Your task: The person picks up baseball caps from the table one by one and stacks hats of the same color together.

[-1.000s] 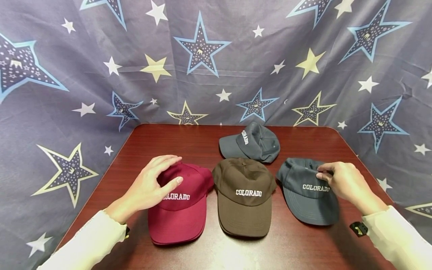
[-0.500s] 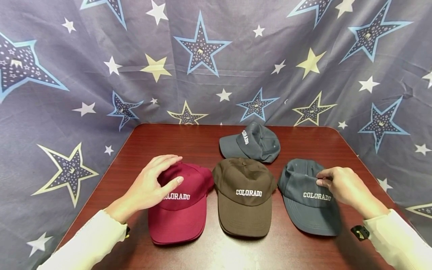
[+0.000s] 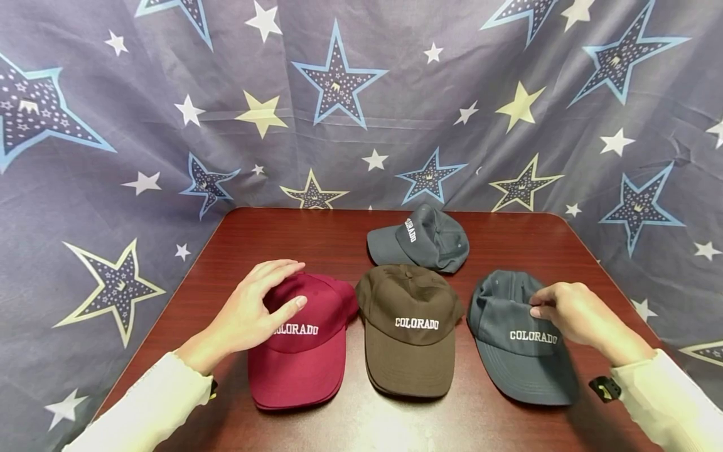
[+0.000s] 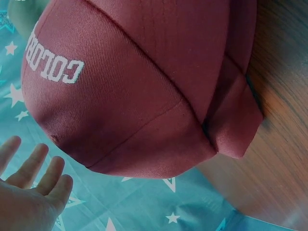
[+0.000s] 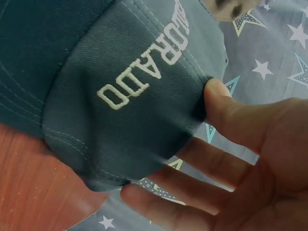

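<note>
Your right hand (image 3: 570, 314) has the slate-blue cap (image 3: 516, 336) pinched at the side of its crown — the wrist view shows the thumb (image 5: 226, 103) pressed into the fabric just past the white COLORADO lettering, with the other fingers (image 5: 192, 161) curled underneath, so the grip is on soft cloth rather than on the stiff brim. That cap sits at the right end of the front row on the dark red surface (image 3: 316, 235), brim toward you, just beside the brown cap (image 3: 409, 326) in the middle. If you are squaring it up with its neighbours, keep the pinch light and slide rather than lift, since a crown held by one panel will likely dent or twist; guiding from the brim edge would probably turn it more truly. Watch the gap to the brown cap, which is narrow, and take care not to nudge it. Your left hand (image 3: 254, 311) hovers over the maroon cap (image 3: 305, 339) at the left of the row, fingers spread and relaxed, holding nothing — the wrist view shows the fingertips (image 4: 33, 166) clear of the crown. You could lay it flat on that cap to steady the row. A second grey-blue cap (image 3: 420, 238) lies behind, turned sideways, well clear of both hands.
</note>
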Available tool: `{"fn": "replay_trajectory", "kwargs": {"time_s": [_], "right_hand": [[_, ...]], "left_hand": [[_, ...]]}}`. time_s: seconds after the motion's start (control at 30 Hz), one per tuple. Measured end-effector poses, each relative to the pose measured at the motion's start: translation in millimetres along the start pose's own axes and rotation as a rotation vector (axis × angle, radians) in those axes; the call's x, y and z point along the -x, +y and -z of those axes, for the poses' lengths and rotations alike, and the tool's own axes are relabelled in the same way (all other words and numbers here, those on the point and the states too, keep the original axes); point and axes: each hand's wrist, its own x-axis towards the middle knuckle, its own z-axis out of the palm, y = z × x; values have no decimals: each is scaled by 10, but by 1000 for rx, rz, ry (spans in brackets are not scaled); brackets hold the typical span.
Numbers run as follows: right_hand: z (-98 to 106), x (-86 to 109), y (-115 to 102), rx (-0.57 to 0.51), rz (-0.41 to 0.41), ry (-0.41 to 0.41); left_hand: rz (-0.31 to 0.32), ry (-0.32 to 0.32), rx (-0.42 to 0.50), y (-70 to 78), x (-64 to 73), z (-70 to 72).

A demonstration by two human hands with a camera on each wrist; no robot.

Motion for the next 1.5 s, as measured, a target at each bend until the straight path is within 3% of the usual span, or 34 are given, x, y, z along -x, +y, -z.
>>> {"fn": "replay_trajectory", "kwargs": {"time_s": [0.23, 0.43, 0.67, 1.0, 1.5], "right_hand": [[70, -8, -32, 9, -14, -58], [152, -84, -117, 32, -39, -40], [230, -317, -337, 24, -65, 19], [201, -685, -561, -4, -33, 105], [136, -1200, -822, 19, -96, 43]], "left_hand": [[-1, 0, 0, -16, 5, -3], [1, -1, -1, -22, 9, 2], [7, -3, 0, -11, 27, 19], [-11, -16, -3, 68, 9, -24], [-10, -78, -10, 181, -36, -120]]}}
